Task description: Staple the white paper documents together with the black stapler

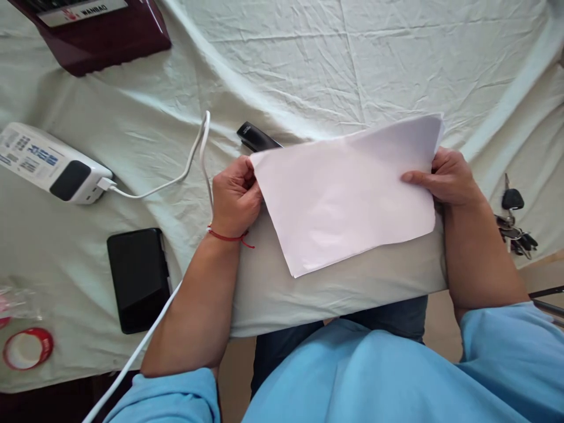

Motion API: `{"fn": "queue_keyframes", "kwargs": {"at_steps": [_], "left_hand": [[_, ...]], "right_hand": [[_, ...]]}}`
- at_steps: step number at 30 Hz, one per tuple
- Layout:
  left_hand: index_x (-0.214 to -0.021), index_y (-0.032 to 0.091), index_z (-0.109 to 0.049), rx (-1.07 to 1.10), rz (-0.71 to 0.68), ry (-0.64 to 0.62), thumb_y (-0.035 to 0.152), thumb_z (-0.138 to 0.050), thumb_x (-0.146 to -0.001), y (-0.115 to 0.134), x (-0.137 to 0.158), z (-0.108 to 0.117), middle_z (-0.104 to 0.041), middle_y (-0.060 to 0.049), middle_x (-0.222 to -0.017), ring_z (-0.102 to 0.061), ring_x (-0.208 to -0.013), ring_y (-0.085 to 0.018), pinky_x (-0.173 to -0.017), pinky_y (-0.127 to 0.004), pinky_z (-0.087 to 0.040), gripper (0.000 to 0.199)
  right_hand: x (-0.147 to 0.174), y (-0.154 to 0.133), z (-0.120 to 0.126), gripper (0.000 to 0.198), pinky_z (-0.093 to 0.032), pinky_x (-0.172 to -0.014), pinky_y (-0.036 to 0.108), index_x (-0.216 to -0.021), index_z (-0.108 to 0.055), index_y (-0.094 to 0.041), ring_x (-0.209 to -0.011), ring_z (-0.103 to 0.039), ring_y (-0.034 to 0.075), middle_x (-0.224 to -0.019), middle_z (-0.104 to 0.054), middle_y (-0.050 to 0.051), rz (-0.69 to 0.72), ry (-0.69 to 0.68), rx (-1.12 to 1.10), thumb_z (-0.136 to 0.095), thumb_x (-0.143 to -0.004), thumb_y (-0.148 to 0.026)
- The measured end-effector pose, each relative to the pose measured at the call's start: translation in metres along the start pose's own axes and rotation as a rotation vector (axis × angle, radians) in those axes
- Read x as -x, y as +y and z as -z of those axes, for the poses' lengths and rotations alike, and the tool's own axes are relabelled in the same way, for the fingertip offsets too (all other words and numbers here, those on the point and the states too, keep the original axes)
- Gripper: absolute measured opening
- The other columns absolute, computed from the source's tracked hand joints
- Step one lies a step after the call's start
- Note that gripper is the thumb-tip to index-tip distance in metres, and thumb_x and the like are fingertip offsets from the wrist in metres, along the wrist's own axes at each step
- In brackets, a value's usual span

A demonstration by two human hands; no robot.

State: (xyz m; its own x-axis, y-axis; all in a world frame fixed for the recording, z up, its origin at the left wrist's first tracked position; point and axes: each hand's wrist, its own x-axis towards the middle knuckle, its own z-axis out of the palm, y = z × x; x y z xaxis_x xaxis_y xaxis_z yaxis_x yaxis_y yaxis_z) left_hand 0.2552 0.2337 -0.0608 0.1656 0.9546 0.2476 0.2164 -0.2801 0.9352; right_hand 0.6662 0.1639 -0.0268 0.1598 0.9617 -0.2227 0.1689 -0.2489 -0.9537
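White sheets of paper (352, 194), several edges showing at the upper right corner, are held tilted over the near edge of the table. My left hand (237, 197) pinches the upper left corner, its fingers curled in. On the right side my right hand (453, 176) grips the sheets, thumb on top and the other fingers hidden beneath. A black stapler-like object (257, 137) lies just beyond the paper's upper left edge, partly covered by it.
To the left are a white power bank (53, 161) with a white cable (163, 189) plugged in, a black phone (137, 279) and a red tape roll (28, 349). A dark red box (110, 35) stands at the far left. Keys (513, 200) lie at the right on the wrinkled tablecloth (308, 64).
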Motion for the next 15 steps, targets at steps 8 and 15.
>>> {"fn": "queue_keyframes", "kwargs": {"at_steps": [8, 15], "left_hand": [[-0.113, 0.033, -0.065, 0.024, -0.007, 0.023, 0.071, -0.086, -0.093, -0.013, 0.001, 0.002, -0.061, 0.004, -0.076, -0.057, -0.062, -0.013, -0.059, -0.031, -0.045, 0.048], [-0.103, 0.027, -0.074, 0.188, -0.001, 0.001, 0.074, -0.066, -0.107, 0.0, 0.003, 0.002, -0.049, 0.004, -0.06, -0.04, -0.047, -0.008, -0.045, -0.031, -0.024, 0.048]], "right_hand": [[0.001, 0.006, 0.006, 0.043, -0.066, -0.06, 0.03, -0.071, -0.084, -0.019, -0.074, -0.073, 0.019, -0.086, -0.083, 0.006, 0.027, -0.089, 0.058, -0.112, -0.063, -0.05], [0.002, 0.003, 0.003, 0.044, -0.063, -0.054, 0.028, -0.072, -0.083, -0.018, -0.068, -0.07, 0.017, -0.082, -0.081, 0.006, -0.001, -0.081, 0.075, -0.11, -0.065, -0.052]]}}
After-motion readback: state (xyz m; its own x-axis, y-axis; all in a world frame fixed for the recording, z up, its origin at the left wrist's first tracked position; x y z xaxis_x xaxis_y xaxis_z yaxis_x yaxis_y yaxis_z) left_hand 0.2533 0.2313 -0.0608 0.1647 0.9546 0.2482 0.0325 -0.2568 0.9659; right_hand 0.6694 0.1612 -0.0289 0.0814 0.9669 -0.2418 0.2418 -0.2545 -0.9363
